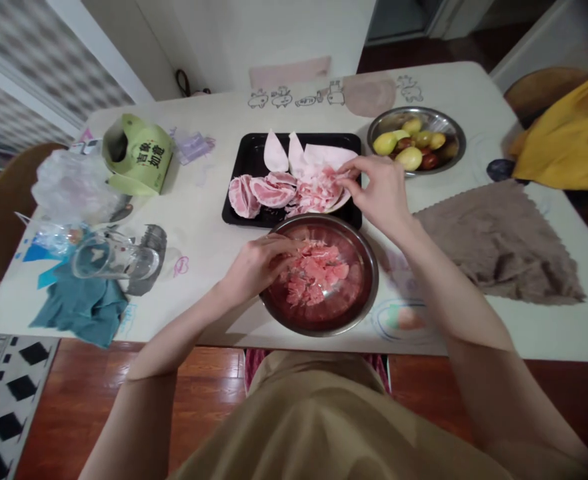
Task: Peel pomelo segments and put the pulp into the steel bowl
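Observation:
My left hand [261,265] reaches over the left rim of a steel bowl [369,293], its fingers drawn together at the pink pomelo flesh [317,270] inside; the fingertips are partly hidden. Above the right end of a black tray [247,157], my right hand [381,190] pinches a pale pink scrap of pomelo membrane [343,179]. Under it lies a heap of torn membrane [317,192]. White pieces of pomelo rind [277,152] stand at the tray's back. Unshelled pomelo segments [273,192] rest at its left front.
A steel bowl of yellow and reddish fruit [410,158] stands at the back right, near a brown cloth [499,247]. Leftward are a green paper box [141,157], a clear plastic bag [77,183], a glass lying on its side [117,259] and a teal cloth [81,303].

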A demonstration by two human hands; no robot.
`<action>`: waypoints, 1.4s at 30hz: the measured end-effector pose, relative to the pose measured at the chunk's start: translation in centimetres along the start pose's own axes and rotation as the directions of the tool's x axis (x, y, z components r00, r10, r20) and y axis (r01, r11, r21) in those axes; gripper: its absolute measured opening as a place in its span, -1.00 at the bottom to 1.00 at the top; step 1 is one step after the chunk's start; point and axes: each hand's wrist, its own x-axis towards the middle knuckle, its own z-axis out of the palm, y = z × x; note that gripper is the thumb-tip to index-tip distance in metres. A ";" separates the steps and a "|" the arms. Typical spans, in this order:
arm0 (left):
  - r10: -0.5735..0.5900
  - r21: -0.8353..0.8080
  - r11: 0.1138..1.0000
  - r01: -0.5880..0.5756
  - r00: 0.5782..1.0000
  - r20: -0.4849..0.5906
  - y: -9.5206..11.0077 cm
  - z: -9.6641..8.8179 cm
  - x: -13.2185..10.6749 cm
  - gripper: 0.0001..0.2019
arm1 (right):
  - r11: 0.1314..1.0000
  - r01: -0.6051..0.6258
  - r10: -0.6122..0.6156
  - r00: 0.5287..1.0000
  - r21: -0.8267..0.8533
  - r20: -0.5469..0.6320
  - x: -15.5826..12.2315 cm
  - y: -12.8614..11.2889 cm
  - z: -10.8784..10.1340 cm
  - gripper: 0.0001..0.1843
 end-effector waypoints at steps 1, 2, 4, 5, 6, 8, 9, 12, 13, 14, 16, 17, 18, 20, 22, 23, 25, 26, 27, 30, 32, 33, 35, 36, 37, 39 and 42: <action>0.032 0.020 0.999 -0.033 0.999 0.035 -0.3 0.0 0.7 -0.74 | 1.000 -0.005 0.004 1.000 0.030 0.017 0.2 0.1 0.3 -0.73; 0.053 0.046 0.997 -0.056 0.996 0.067 -0.5 -0.1 1.4 -0.72 | 0.998 -0.005 0.003 0.999 0.055 0.032 0.3 0.1 0.5 -0.71; 0.062 0.091 0.993 -0.071 0.994 0.092 -0.8 -0.7 2.6 -0.71 | 0.997 0.008 -0.012 0.999 0.077 0.047 0.1 -0.2 0.7 -0.69; 0.062 0.113 0.991 -0.073 0.994 0.091 -0.7 -1.0 3.1 -0.73 | 0.997 0.024 -0.028 0.998 0.080 0.048 -0.2 -0.6 0.7 -0.70; 0.063 0.124 0.990 -0.070 0.996 0.058 -0.7 -1.4 3.6 -0.75 | 0.996 0.046 -0.050 0.998 0.082 0.046 -0.6 -1.1 0.6 -0.72; 0.051 0.149 0.988 -0.041 0.997 -0.066 -0.4 -1.8 4.1 -0.76 | 0.988 0.115 -0.121 0.991 0.107 0.051 -1.7 -2.4 0.5 -0.74; 0.054 0.172 0.985 -0.030 0.990 -0.132 -0.4 -1.9 4.3 -0.76 | 0.983 0.141 -0.150 0.987 0.119 0.064 -2.3 -3.2 0.5 -0.75; 0.089 0.257 0.966 -0.023 0.965 -0.247 -0.6 -1.8 4.2 -0.75 | 0.955 0.259 -0.289 0.922 0.145 0.258 -3.9 -5.2 1.0 -0.74; 0.100 0.279 0.960 -0.026 0.962 -0.255 -0.8 -1.6 4.1 -0.74 | 0.944 0.300 -0.329 0.885 0.138 0.330 -4.2 -5.8 1.4 -0.75; 0.106 0.297 0.955 -0.026 0.961 -0.256 -1.0 -1.5 4.0 -0.74 | 0.934 0.333 -0.357 0.851 0.131 0.386 -4.5 -6.2 1.8 -0.75; 0.106 0.327 0.945 -0.017 0.961 -0.255 -1.4 -1.4 3.8 -0.74 | 0.921 0.372 -0.382 0.806 0.116 0.451 -4.6 -6.7 2.6 -0.75; 0.103 0.338 0.941 -0.013 0.962 -0.252 -1.5 -1.4 3.7 -0.74 | 0.918 0.380 -0.386 0.797 0.110 0.465 -4.6 -6.9 2.9 -0.75; 0.103 0.346 0.938 -0.010 0.962 -0.251 -1.6 -1.4 3.7 -0.74 | 0.916 0.386 -0.388 0.791 0.106 0.472 -4.5 -7.0 3.1 -0.74; 0.108 0.355 0.935 -0.013 0.962 -0.250 -1.6 -1.4 3.7 -0.75 | 0.913 0.396 -0.394 0.784 0.103 0.480 -4.2 -7.2 3.4 -0.73; 0.122 0.360 0.933 -0.024 0.961 -0.250 -1.5 -1.4 3.7 -0.76 | 0.906 0.407 -0.407 0.766 0.115 0.498 -3.9 -7.2 3.5 -0.74; 0.127 0.360 0.932 -0.030 0.961 -0.247 -1.4 -1.4 3.6 -0.76 | 0.904 0.408 -0.413 0.755 0.127 0.509 -3.9 -7.3 3.5 -0.75; 0.128 0.354 0.935 -0.039 0.964 -0.234 -1.2 -1.4 3.6 -0.76 | 0.903 0.403 -0.419 0.742 0.151 0.524 -3.9 -7.3 3.5 -0.79; 0.125 0.346 0.937 -0.040 0.966 -0.226 -1.1 -1.4 3.5 -0.76 | 0.903 0.398 -0.419 0.739 0.159 0.528 -3.9 -7.3 3.5 -0.80; 0.120 0.336 0.941 -0.041 0.968 -0.220 -1.0 -1.3 3.5 -0.76 | 0.905 0.392 -0.417 0.740 0.165 0.528 -4.0 -7.3 3.5 -0.80; 0.109 0.307 0.951 -0.040 0.972 -0.210 -0.9 -1.3 3.4 -0.76 | 0.907 0.381 -0.414 0.743 0.177 0.526 -4.1 -7.1 3.7 -0.75; 0.118 0.315 0.948 -0.046 0.970 -0.212 -0.9 -1.3 3.4 -0.77 | 0.904 0.383 -0.424 0.737 0.192 0.526 -4.1 -6.9 3.8 -0.73; 0.129 0.328 0.943 -0.054 0.969 -0.212 -0.9 -1.2 3.4 -0.77 | 0.900 0.385 -0.432 0.733 0.204 0.525 -4.1 -6.8 3.8 -0.73; 0.154 0.355 0.932 -0.072 0.966 -0.208 -0.9 -1.2 3.3 -0.77 | 0.894 0.383 -0.447 0.726 0.232 0.523 -4.1 -6.6 3.9 -0.71; 0.162 0.363 0.929 -0.079 0.965 -0.204 -0.9 -1.1 3.3 -0.77 | 0.892 0.379 -0.451 0.723 0.246 0.522 -4.1 -6.5 3.8 -0.69; 0.164 0.365 0.927 -0.082 0.966 -0.200 -0.9 -1.1 3.3 -0.77 | 0.890 0.375 -0.455 0.721 0.258 0.523 -4.1 -6.5 3.8 -0.67; 0.166 0.362 0.928 -0.086 0.967 -0.196 -0.9 -1.0 3.2 -0.77 | 0.888 0.371 -0.459 0.711 0.270 0.533 -4.1 -6.4 3.8 -0.62; 0.173 0.357 0.929 -0.095 0.965 -0.194 -1.0 -0.9 3.2 -0.78 | 0.893 0.363 -0.449 0.704 0.265 0.550 -4.3 -6.4 4.0 -0.60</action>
